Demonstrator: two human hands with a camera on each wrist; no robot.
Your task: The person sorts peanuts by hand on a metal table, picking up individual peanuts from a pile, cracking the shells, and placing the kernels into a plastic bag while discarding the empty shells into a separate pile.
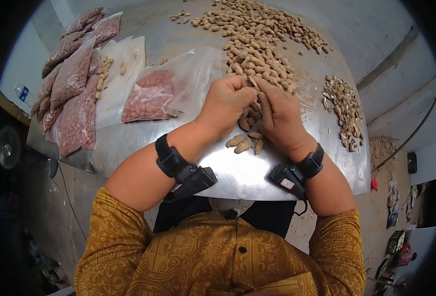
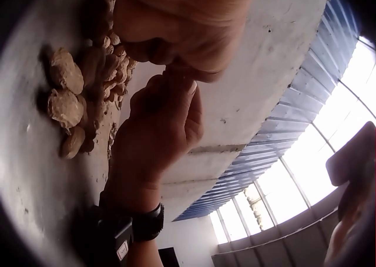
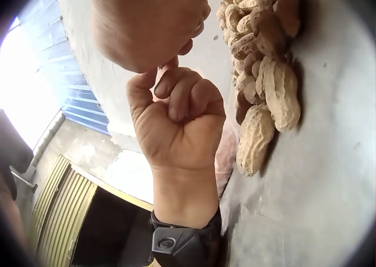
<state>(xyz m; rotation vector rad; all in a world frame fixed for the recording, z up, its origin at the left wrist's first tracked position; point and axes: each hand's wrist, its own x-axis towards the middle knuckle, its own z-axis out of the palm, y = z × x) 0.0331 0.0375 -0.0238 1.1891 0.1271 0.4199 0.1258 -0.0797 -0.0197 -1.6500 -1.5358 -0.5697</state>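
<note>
Both hands meet over the table's near middle, fingertips together around a peanut (image 1: 251,83), of which only a small dark part shows. My left hand (image 1: 226,104) curls its fingers and pinches the peanut with thumb and forefinger. From the other side my right hand (image 1: 283,117) holds it between thumb and fingers. In both wrist views the fingers hide the peanut. Just below the hands, several unshelled peanuts (image 1: 244,146) lie on the metal tabletop (image 1: 237,172). Behind the hands spreads a large heap of unshelled peanuts (image 1: 257,54).
Left of the hands lies a clear bag of reddish peanut kernels (image 1: 151,96). Filled kernel bags (image 1: 75,74) are stacked at the far left, beside a flat whitish bag (image 1: 124,81) with a few peanuts on it. A pile of broken shells (image 1: 343,111) sits near the right edge.
</note>
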